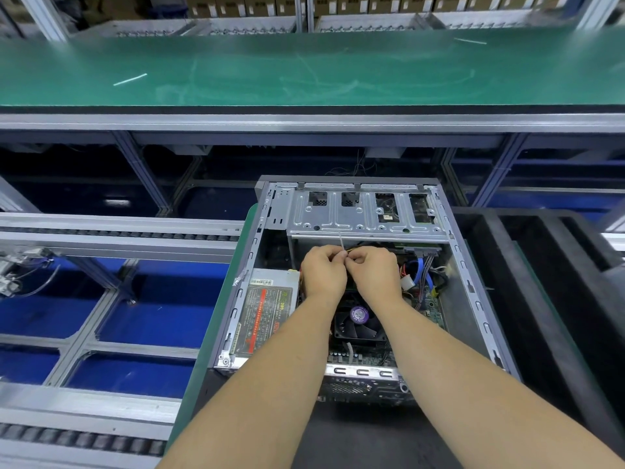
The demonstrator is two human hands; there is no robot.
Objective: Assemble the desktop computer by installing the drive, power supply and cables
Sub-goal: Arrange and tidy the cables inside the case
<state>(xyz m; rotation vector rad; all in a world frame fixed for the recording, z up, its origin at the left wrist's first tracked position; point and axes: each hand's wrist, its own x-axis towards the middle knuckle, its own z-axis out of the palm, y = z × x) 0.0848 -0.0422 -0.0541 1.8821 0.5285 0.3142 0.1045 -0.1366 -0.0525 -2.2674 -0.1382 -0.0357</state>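
A: What are the hands doing?

B: Both meet just above the centre of the frame, inside the open computer case (473,292). The left hand (323,272) and the right hand (375,274) touch at the fingertips, and each grip is closed in a pinch on a thin white cable tie (341,243) whose free end sticks up between them.

A: Is the tie around anything?

B: A bundle of yellow and black wires (355,248) shows right at the pinch, but the fingers hide whether the tie loops it.

A: And around the hands?

B: Left of the left wrist lies the power supply (267,309), seated in the case's lower left corner with its label facing up. Below the hands sits the black CPU fan (360,324) with a purple sticker at its hub. Right of the right hand run blue cables (421,270) and a white connector (407,283) over the motherboard (433,311). Above the hands, the silver drive cage (365,214) spans the case's upper end.

A: Where does the case rest?

B: On a green-edged table (216,319) at centre frame. Black foam trays (548,265) lie to the right, a roller conveyor (101,233) to the left, and a green belt (304,69) crosses the top of the frame.
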